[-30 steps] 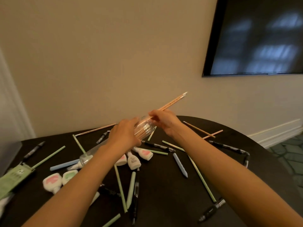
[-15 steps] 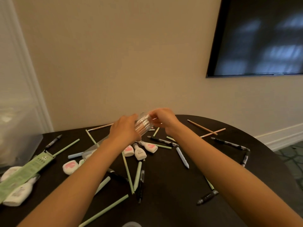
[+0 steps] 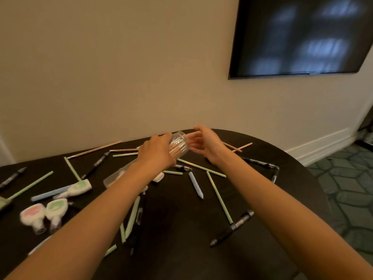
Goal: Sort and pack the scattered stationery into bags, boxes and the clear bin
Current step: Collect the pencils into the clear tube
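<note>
A dark screen (image 3: 298, 35) hung on the beige wall at upper right, above the dark rounded worktop (image 3: 282, 199) that carried the scatter. Across it lay green pens (image 3: 219, 197), black pens (image 3: 232, 228), pale wooden pencils (image 3: 94, 149) near the far edge, a blue pen (image 3: 195, 184) and, at the left, 3 white correction-tape dispensers (image 3: 33, 215) with pink or green labels. Both forearms stretched over the middle of the clutter and hid the items beneath them, including part of a clear piece (image 3: 115, 178) lying under the left forearm.

A clear plastic tube (image 3: 178, 144) sat raised above the far middle of the worktop, tilted, with wooden pencils packed inside and their ends showing at its open mouth. The left hand (image 3: 157, 152) had its grip wrapped around the tube's lower part. The right hand (image 3: 207, 146) was at the tube's mouth, fingers loosely curled and spread; whether they touched the rim was unclear.
</note>
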Available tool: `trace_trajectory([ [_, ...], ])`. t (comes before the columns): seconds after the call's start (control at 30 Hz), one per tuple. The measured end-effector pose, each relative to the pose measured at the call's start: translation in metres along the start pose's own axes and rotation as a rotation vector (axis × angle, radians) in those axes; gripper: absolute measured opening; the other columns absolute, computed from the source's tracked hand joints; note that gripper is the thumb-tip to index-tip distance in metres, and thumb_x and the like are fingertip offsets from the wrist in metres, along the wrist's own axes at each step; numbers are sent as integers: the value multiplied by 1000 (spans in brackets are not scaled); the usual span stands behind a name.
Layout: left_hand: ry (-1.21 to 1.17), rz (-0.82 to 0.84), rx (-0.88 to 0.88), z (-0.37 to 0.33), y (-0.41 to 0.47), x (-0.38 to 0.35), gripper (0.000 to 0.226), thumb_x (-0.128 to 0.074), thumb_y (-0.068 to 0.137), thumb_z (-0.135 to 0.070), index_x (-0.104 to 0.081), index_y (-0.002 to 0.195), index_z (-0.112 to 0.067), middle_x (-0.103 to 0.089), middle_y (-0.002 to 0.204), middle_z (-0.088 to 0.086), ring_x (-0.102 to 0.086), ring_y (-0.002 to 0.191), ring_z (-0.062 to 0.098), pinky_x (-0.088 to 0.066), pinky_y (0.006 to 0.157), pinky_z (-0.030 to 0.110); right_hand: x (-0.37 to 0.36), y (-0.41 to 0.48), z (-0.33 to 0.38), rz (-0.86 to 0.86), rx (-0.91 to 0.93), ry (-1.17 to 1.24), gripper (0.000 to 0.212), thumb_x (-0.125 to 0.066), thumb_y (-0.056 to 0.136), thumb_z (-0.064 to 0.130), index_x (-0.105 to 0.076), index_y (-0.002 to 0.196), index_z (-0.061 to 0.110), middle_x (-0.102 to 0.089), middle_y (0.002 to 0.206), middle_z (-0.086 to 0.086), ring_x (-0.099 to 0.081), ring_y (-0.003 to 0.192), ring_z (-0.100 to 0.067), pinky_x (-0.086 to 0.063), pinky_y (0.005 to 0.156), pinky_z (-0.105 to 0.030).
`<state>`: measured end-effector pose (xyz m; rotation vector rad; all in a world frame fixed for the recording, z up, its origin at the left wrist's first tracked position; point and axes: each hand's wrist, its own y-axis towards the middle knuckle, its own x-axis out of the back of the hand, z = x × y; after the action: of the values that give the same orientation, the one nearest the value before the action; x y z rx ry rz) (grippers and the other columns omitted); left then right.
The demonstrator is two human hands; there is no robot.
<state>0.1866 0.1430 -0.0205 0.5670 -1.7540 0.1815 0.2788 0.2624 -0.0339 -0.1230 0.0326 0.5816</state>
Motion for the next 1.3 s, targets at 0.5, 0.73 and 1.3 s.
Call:
trace_trajectory([
  [0.5, 35, 97, -73, -55, 96, -57, 75, -74, 74, -24, -33, 137, -20, -47, 130, 10, -48, 117, 27, -44, 94, 41, 134, 118, -54, -193, 104, -1499, 80, -64, 83, 17, -16, 147, 21, -7, 154, -17, -5, 142, -35, -16, 112, -53],
  [0.73, 39, 76, -97, -55, 122, -63, 70, -74, 74, -24, -37, 133, -19, -49, 128, 10, -49, 116, 27, -45, 94, 41, 143, 153, -45, -278, 37, -1363, 29, -52, 92, 21, -54, 118, 7, -56, 118, -13, -51, 110, -28, -42, 98, -44],
  [1.3, 80, 114, -97, -61, 126, -75, 76, -74, 74, -27, -32, 136, -20, -46, 129, 11, -48, 116, 28, -44, 88, 37, 174, 150, -34, -100, 71, -1858, 26, -54, 90, 20, -56, 116, 17, -49, 120, -10, -46, 115, -26, -35, 99, -39],
])
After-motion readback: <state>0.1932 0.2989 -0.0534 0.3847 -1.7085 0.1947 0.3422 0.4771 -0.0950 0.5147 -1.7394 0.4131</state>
